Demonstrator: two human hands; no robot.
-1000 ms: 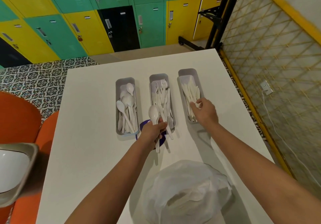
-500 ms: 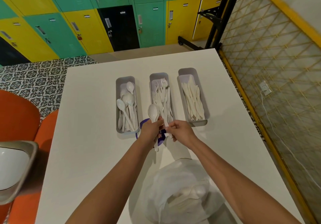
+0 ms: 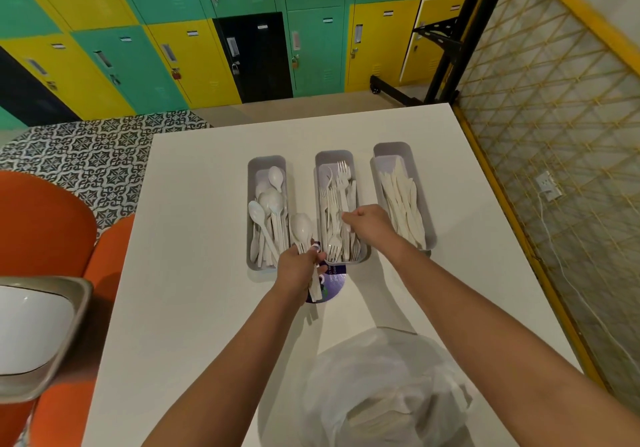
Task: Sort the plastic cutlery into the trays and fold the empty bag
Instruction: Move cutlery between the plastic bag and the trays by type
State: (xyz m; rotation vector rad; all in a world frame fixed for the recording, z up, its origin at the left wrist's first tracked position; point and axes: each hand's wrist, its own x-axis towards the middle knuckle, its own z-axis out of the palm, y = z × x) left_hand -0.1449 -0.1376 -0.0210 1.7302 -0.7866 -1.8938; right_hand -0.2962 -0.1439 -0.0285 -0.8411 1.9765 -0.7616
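1. Table (image 3: 194, 273) carried three grey trays side by side: spoon tray (image 3: 266, 162), fork tray (image 3: 334, 157) and knife tray (image 3: 393, 148), each holding white plastic cutlery of its kind.
2. Bag (image 3: 381, 387) sat nearest the person, crumpled, and pale shapes showed through it, so it looked not yet empty; what they were, I couldn't tell.
3. Right hand (image 3: 369, 223) had swung from the bundle half a second before over to the fork tray, fingers curled round a white piece. A fork, I'd judge, but blur hid it.
4. Left hand (image 3: 298, 270) stayed put, gripping a bundle with one spoon (image 3: 302, 230) sticking up; the rest was hidden in the fist.
5. Purple sticker (image 3: 330, 283) lay half covered beneath that hand.
6. So sorting went on, and folding was still ahead.
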